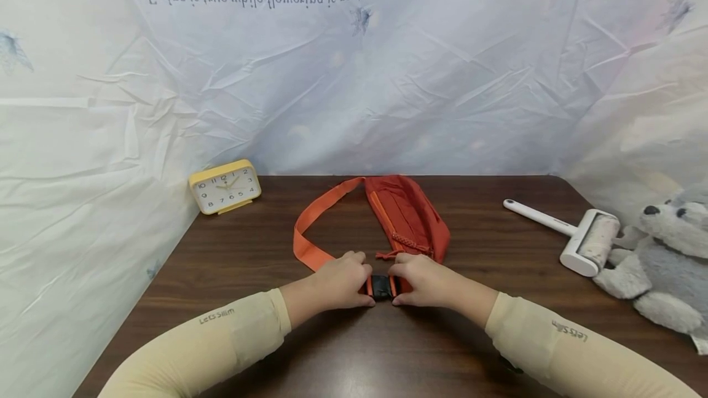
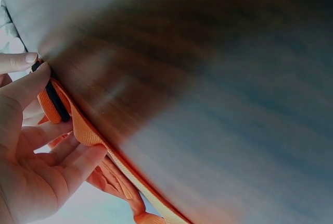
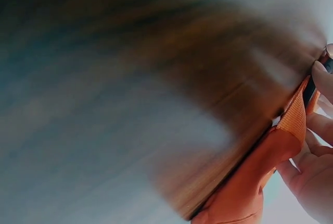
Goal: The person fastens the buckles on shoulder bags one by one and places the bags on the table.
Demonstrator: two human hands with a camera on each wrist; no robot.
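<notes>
A red waist bag (image 1: 406, 214) lies on the dark wooden table, its orange strap (image 1: 312, 226) looping round to the left. At the near side of the loop, a black buckle (image 1: 381, 287) joins the strap ends between my two hands. My left hand (image 1: 343, 280) pinches the buckle's left end, thumb at the near edge and fingers at the far edge. On the other end, my right hand (image 1: 423, 281) pinches in the same way. In the left wrist view, orange webbing (image 2: 86, 130) runs under the fingers. The right wrist view shows red bag fabric (image 3: 250, 172) beside the right fingers.
A yellow alarm clock (image 1: 225, 187) stands at the back left. To the right lie a white lint roller (image 1: 589, 241) and a grey plush toy (image 1: 669, 269). Pale printed cloth (image 1: 387, 97) hangs behind the table and along its sides.
</notes>
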